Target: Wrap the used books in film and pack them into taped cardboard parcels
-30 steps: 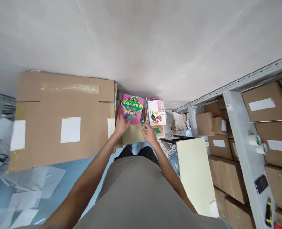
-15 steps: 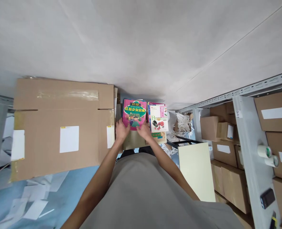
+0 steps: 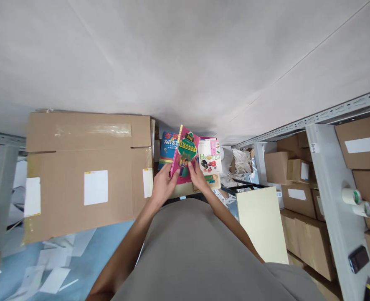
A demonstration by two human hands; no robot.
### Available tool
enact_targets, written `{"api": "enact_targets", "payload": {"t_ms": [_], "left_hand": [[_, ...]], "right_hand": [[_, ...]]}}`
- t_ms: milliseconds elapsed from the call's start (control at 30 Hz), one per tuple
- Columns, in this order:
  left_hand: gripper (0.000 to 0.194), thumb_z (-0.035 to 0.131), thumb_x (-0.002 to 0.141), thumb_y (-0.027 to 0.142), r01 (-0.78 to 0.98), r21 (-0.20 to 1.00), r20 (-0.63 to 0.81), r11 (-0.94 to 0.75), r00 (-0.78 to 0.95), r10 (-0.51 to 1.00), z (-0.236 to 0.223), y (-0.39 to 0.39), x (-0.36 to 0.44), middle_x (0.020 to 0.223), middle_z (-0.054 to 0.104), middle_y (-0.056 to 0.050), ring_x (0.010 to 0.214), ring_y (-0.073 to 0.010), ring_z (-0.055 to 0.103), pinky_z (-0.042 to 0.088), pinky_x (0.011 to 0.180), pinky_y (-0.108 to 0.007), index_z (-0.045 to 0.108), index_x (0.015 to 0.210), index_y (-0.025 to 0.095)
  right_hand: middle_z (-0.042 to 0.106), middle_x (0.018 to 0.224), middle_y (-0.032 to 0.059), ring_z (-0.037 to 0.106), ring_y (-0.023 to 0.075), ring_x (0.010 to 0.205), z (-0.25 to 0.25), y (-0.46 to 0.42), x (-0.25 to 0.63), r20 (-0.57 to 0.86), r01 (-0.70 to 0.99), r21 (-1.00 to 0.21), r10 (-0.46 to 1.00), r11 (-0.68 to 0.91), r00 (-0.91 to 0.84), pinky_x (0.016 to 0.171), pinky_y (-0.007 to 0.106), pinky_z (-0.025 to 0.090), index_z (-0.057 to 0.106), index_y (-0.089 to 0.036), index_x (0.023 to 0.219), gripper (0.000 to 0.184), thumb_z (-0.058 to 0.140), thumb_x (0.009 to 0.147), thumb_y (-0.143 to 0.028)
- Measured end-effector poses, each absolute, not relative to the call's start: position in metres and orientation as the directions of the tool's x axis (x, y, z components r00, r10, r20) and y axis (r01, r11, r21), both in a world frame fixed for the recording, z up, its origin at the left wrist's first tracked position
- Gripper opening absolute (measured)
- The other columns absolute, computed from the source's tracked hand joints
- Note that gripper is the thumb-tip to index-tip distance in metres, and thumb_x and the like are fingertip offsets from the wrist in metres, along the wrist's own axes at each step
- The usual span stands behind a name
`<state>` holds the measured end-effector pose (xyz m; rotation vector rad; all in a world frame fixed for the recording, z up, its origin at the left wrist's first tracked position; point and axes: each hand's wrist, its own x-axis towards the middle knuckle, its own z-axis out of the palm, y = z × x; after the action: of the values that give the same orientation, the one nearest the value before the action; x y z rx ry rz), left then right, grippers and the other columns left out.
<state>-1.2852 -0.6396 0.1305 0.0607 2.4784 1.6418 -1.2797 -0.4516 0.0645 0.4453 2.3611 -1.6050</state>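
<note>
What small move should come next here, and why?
I'd probably level the pink book next: it sits tilted, its near end held between the left hand and the right hand. From this view, it partly covers the blue book and is close to the white "Beautiful" book.

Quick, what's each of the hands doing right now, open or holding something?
Left hand: closed on the pink book, at its lower left edge.
Right hand: closed on the same book, at its lower right.
</note>
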Motion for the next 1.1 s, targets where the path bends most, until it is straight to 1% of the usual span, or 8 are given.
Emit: {"api": "enact_targets", "payload": {"t_ms": [100,267,400,500,633,767,933,1100], "left_hand": [[0.047,0.062,0.111,0.060,-0.059,0.967,-0.108,0.249,-0.977,0.185,0.152,-0.635,-1.275,0.120,0.080,-0.012,0.110,-0.0299,0.076,0.060,0.096,-0.039,0.078,0.128,0.020],[0.058,0.065,0.108,0.070,-0.125,0.987,-0.151,0.104,-0.943,0.296,0.159,-0.624,-1.278,0.128,0.083,-0.013,0.115,-0.0319,0.077,0.061,0.099,-0.040,0.081,0.129,0.019],[0.072,0.065,0.100,0.086,-0.265,0.963,-0.257,0.046,-0.860,0.440,0.146,-0.607,-1.283,0.107,0.086,-0.010,0.092,-0.0286,0.078,0.062,0.083,-0.038,0.084,0.114,0.018],[0.072,0.073,0.094,0.088,-0.395,0.918,-0.342,0.038,-0.741,0.578,0.139,-0.587,-1.279,0.095,0.085,-0.008,0.082,-0.0257,0.076,0.062,0.075,-0.035,0.085,0.107,0.019],[0.070,0.083,0.087,0.085,-0.474,0.878,-0.361,0.063,-0.570,0.738,0.145,-0.552,-1.263,0.092,0.085,-0.007,0.081,-0.0259,0.077,0.065,0.075,-0.037,0.086,0.106,0.018],[0.066,0.085,0.087,0.080,-0.435,0.894,-0.313,0.107,-0.436,0.844,0.163,-0.515,-1.238,0.099,0.086,-0.009,0.099,-0.0316,0.081,0.068,0.086,-0.041,0.088,0.111,0.019],[0.060,0.089,0.087,0.072,-0.366,0.915,-0.290,0.168,-0.309,0.906,0.175,-0.476,-1.203,0.106,0.086,-0.009,0.104,-0.0325,0.080,0.068,0.089,-0.040,0.087,0.112,0.018],[0.063,0.089,0.088,0.073,-0.368,0.905,-0.332,0.214,-0.294,0.896,0.167,-0.428,-1.169,0.106,0.087,-0.010,0.102,-0.0323,0.082,0.068,0.085,-0.039,0.086,0.117,0.017]], "right_hand": [[0.070,0.163,0.0170,0.064,0.0348,0.155,0.085,-0.432,-1.263,-0.351,0.391,-0.910,0.245,0.137,-0.904,0.134,0.052,0.048,0.067,-0.021,0.157,0.088,0.060,0.100,-0.087],[0.082,0.146,0.0118,0.076,0.0357,0.138,0.127,-0.402,-1.225,-0.312,0.296,-0.949,0.425,-0.106,-0.850,0.120,0.053,0.060,0.081,-0.025,0.138,0.071,0.081,0.090,-0.077],[0.086,0.138,0.0084,0.077,0.0359,0.135,0.162,-0.392,-1.179,-0.338,0.223,-0.937,0.548,-0.268,-0.765,0.112,0.051,0.066,0.082,-0.027,0.140,0.065,0.089,0.089,-0.066],[0.089,0.126,0.0072,0.079,0.0364,0.130,0.180,-0.389,-1.135,-0.385,0.182,-0.915,0.643,-0.360,-0.662,0.105,0.050,0.069,0.082,-0.027,0.143,0.069,0.094,0.086,-0.064],[0.090,0.121,0.0059,0.083,0.0338,0.116,0.190,-0.387,-1.071,-0.422,0.134,-0.900,0.756,-0.414,-0.499,0.098,0.047,0.070,0.082,-0.029,0.144,0.071,0.097,0.084,-0.062],[0.090,0.121,0.0053,0.085,0.0317,0.109,0.191,-0.380,-1.015,-0.401,0.068,-0.911,0.838,-0.406,-0.371,0.096,0.047,0.069,0.080,-0.030,0.147,0.076,0.097,0.080,-0.064],[0.087,0.137,0.0072,0.083,0.0335,0.119,0.197,-0.360,-0.970,-0.328,-0.005,-0.939,0.901,-0.343,-0.285,0.103,0.050,0.069,0.082,-0.031,0.145,0.076,0.095,0.081,-0.069],[0.088,0.134,0.0086,0.082,0.0362,0.124,0.204,-0.323,-0.932,-0.266,-0.095,-0.947,0.912,-0.308,-0.313,0.106,0.052,0.069,0.086,-0.029,0.140,0.071,0.095,0.083,-0.071]]}}
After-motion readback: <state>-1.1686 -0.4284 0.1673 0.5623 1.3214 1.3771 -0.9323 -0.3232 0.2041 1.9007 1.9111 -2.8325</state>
